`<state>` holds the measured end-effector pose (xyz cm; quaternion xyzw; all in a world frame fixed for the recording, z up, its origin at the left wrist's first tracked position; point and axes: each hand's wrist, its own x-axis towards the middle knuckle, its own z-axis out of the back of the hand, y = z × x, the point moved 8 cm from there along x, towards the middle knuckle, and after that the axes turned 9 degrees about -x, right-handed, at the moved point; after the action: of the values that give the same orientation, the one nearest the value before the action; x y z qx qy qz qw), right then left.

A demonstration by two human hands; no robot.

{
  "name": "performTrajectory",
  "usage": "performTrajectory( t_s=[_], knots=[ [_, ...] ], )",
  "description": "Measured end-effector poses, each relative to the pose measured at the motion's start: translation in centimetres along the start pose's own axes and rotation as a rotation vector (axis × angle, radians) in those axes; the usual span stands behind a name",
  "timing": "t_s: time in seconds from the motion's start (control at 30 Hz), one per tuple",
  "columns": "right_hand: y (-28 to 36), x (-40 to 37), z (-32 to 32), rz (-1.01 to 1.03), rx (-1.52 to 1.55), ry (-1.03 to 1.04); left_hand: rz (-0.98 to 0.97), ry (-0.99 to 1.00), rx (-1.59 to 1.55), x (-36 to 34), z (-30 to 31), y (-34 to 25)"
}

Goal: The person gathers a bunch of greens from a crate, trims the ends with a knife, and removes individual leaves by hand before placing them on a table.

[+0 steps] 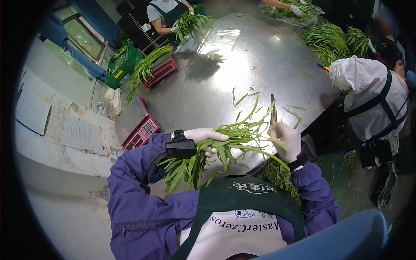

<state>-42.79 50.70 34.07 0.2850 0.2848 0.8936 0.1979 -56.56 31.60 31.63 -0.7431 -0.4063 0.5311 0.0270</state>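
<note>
A bunch of leafy green stems [186, 169] is gripped in my left hand [206, 138], which wears a white glove with its fingers wrapped round the stalks. The leaves hang toward my apron and the cut ends point right. My right hand [286, 141], also gloved, is closed at the stalk ends, beside a knife [273, 110] whose blade points away from me. The knife's lower end meets my right fingers. Loose leaves [242, 99] lie on the metal table [190, 102] just beyond the bunch.
Two red scales [145, 130] stand on the left, the farther one bearing greens. Behind them is a green crate [123, 65]. Co-workers handle greens across the table; a person in white [368, 86] is at right. More greens [279, 177] lie below the table's near edge.
</note>
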Motion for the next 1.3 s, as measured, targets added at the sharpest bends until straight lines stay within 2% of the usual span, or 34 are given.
performTrajectory(
  t_s=[0.07, 0.1, 0.13, 0.2, 0.27, 0.33, 0.43, 0.53, 0.6, 0.63, 0.67, 0.73, 0.83, 0.93, 1.0, 1.13, 1.23, 1.3],
  knots=[
    [-3.7, -0.5, -0.7, -0.248, 0.145, 0.101, -0.005, -0.018, -0.090, 0.0, 0.7, -0.1],
    [-5.2, -1.0, -1.2, -0.350, 0.070, 0.260, -0.039, -0.017, -0.137, -0.5, 0.4, -0.5],
    [-7.4, -1.7, -1.9, -0.349, 0.071, 0.262, -0.037, 0.050, -0.203, -0.5, 0.5, -0.7],
    [-11.7, -5.4, -7.7, -0.311, 0.019, 0.670, -0.083, 0.009, -0.252, -0.9, 0.5, -1.2],
    [-9.3, -7.4, -10.0, -0.218, 0.170, 0.802, -0.092, 0.058, -0.256, -1.3, -0.1, -1.7],
    [-5.3, -8.5, -12.3, -0.120, 0.522, 0.737, -0.093, 0.107, -0.263, -1.5, -0.9, -2.0],
    [1.0, -7.5, -14.0, -0.086, 0.583, 0.799, -0.080, 0.157, -0.282, -1.4, -1.7, -2.2],
    [3.1, -6.1, -13.5, -0.068, 0.706, 0.688, -0.107, 0.184, -0.255, -1.4, -2.1, -2.4],
    [2.5, -6.6, -13.9, -0.324, 0.876, 0.864, -0.112, 0.180, -0.295, -1.6, -1.7, -2.3],
    [2.2, -5.9, -12.8, -0.162, 0.824, 0.724, -0.116, 0.179, -0.296, -1.8, -1.6, -2.4],
    [1.7, -6.0, -12.5, -0.160, 0.824, 0.726, -0.128, 0.157, -0.322, -2.1, -1.4, -2.5],
    [-0.9, -6.2, -12.0, -0.450, 1.019, 0.639, -0.141, 0.136, -0.348, -2.5, -1.0, -2.5],
    [-2.7, -5.6, -10.1, -0.422, 0.936, 0.554, -0.178, -0.050, -0.354, -3.1, 0.1, -2.4],
    [-4.1, -4.7, -8.3, -0.451, 0.935, 0.401, -0.183, -0.026, -0.175, -1.8, 1.0, -1.3],
    [-5.0, -4.4, -8.3, -0.506, 1.037, 0.346, -0.029, -0.030, -0.013, -0.8, 1.4, 1.1],
    [-5.2, -3.8, -7.0, -0.473, 0.932, 0.331, 0.067, 0.060, -0.029, 0.4, 0.3, 4.3],
    [-6.1, -4.0, -6.9, -0.425, 0.895, 0.362, 0.044, 0.084, -0.037, 0.6, -0.1, 4.3],
    [-5.1, -3.4, -4.9, -0.175, 0.673, 0.315, 0.001, 0.017, -0.146, 0.8, 0.9, 4.0]
  ],
)
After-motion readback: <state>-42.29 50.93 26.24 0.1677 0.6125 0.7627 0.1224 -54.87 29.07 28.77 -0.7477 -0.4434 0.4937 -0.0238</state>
